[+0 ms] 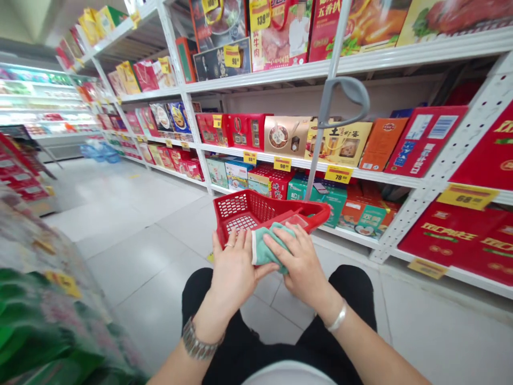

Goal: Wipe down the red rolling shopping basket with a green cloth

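A red plastic shopping basket [276,206] with perforated walls stands in front of my knees, its long grey pull handle [320,128] rising at the right. My right hand [294,254] grips a folded light-green cloth [264,247] and presses it against the basket's near rim. Beside it, my left hand [234,259] lies on the basket's near side with the fingers stretched out flat. Its thumb reaches toward the cloth's lower edge. The fingertips of my left hand cover part of the rim, and the cloth hides some of it too.
White shelving [304,158] with boxed goods and yellow price tags runs along the right and back. Pale floor tiles [156,256] extend to the left. At lower left are green leaves [36,331] and a patterned cover. A red box display [22,171] stands farther left.
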`<state>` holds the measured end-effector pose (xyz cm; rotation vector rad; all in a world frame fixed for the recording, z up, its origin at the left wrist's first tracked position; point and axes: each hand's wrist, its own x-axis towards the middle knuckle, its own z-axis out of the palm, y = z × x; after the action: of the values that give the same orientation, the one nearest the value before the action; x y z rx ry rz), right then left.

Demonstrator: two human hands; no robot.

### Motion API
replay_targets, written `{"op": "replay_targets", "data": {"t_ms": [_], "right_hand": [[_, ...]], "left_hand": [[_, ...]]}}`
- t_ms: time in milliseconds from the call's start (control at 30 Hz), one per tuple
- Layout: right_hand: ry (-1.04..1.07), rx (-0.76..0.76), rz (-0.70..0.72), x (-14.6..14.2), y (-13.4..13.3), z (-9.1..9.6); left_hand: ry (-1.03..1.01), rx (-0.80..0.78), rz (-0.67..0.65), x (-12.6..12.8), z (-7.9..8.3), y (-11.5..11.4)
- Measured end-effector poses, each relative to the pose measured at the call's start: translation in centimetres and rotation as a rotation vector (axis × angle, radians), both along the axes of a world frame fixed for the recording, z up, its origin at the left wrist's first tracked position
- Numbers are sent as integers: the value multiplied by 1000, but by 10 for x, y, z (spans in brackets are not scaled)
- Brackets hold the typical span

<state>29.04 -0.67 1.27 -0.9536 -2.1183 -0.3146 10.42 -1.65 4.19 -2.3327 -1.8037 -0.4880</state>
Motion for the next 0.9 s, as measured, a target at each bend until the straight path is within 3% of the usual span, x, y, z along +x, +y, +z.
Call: {"op": "replay_targets", "data": {"t_ms": [167, 367, 500, 667, 900], "right_hand": [[13, -25, 36, 12, 13, 2], [181, -160, -29, 75, 68, 13], [157, -259, -51, 93, 96, 23], [110, -218, -78, 76, 93, 25], [-38, -62, -60, 26, 52, 13]], "left_hand": [[51, 18, -54, -21, 0, 7], [46, 20, -65, -27, 4, 15], [26, 32, -94, -29, 4, 22], [4, 9, -77, -48, 4, 33], [-63, -2, 130, -109, 5, 55]]}}
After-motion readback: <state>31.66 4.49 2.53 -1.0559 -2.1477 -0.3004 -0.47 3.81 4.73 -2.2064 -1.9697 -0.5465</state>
